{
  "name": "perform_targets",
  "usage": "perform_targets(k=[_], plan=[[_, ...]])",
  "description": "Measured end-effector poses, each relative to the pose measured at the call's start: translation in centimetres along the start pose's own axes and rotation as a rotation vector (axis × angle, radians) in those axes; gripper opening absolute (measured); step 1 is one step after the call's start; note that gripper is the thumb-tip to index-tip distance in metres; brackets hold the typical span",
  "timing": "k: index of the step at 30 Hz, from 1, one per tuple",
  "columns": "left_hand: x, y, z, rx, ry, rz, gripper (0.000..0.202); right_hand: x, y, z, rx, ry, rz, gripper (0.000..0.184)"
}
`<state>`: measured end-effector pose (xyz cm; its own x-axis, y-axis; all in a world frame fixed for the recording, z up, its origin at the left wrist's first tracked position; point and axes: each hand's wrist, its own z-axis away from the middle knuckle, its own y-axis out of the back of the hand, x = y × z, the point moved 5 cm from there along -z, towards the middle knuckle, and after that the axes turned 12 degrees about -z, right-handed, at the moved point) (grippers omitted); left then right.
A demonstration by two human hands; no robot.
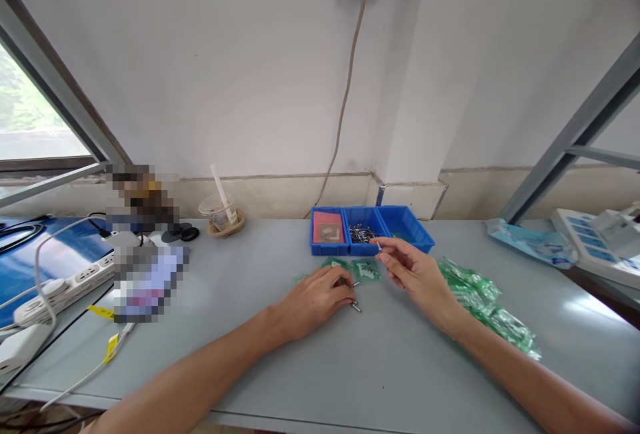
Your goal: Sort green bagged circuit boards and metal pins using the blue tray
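My left hand (pixel 320 297) rests on the grey table with its fingers curled down. Small metal pins (pixel 357 307) stick out at its fingertips and thumb; what lies under the palm is hidden. Just beyond it lie small green clear plastic bags (pixel 367 269). My right hand (pixel 413 277) is raised in front of the blue bins, thumb and fingertips pinched on one small metal pin (pixel 379 246). Many similar metal pieces fill the middle blue bin (pixel 363 249). The left blue bin (pixel 329 249) holds a reddish card or packet (pixel 327 222).
The right blue bin (pixel 407 224) stands beside the middle one. Green plastic bags (pixel 487 304) are piled right of my right forearm. A plastic cup with a straw (pixel 219 211), a power strip (pixel 75 284) and cables stand left. A blue-white packet (pixel 530 244) lies far right.
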<state>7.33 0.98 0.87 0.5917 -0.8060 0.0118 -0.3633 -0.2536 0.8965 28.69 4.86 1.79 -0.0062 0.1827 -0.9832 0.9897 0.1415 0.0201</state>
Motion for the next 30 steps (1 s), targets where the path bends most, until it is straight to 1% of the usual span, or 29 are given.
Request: perform_targets(k=[3,5,7,10,12,14,17,20,25,27,30], plan=[[-0.1,-0.1,0.1,0.003,-0.004,0.002,0.017,-0.2,0.3,-0.1,0.037,0.109,0.15,0.035],[-0.2,-0.2,0.1,0.005,-0.007,0.002,0.017,-0.2,0.5,-0.2,0.072,0.138,0.215,0.03],[-0.3,-0.3,0.2,0.004,-0.009,0.005,0.018,-0.2,0.5,-0.2,0.082,0.147,0.227,0.028],[-0.3,-0.4,0.2,-0.007,-0.01,0.018,0.019,-0.2,0.2,-0.2,0.002,0.094,0.138,0.031],[-0.4,-0.5,0.2,-0.014,-0.006,0.025,0.019,-0.2,-0.2,-0.1,-0.071,0.005,0.019,0.034],[-0.4,-0.5,0.2,-0.018,-0.003,0.027,0.019,-0.1,-0.6,0.1,-0.116,-0.09,-0.126,0.036],[-0.4,-0.5,0.1,-0.034,-0.006,0.026,0.019,0.0,-1.0,0.3,-0.142,-0.186,-0.328,0.034],[-0.4,-0.5,0.1,-0.049,-0.005,0.028,0.019,0.0,-1.1,0.1,-0.146,-0.208,-0.452,0.03],[-0.4,-0.5,0.1,-0.059,-0.01,0.04,0.02,-0.2,-0.8,-0.1,-0.121,-0.195,-0.479,0.027],[-0.4,-0.5,0.1,-0.055,-0.013,0.036,0.021,-0.3,-0.6,-0.1,-0.1,-0.174,-0.436,0.029],[-0.4,-0.4,0.1,-0.049,-0.011,0.041,0.02,-0.5,-0.4,0.0,-0.054,-0.14,-0.304,0.035]])
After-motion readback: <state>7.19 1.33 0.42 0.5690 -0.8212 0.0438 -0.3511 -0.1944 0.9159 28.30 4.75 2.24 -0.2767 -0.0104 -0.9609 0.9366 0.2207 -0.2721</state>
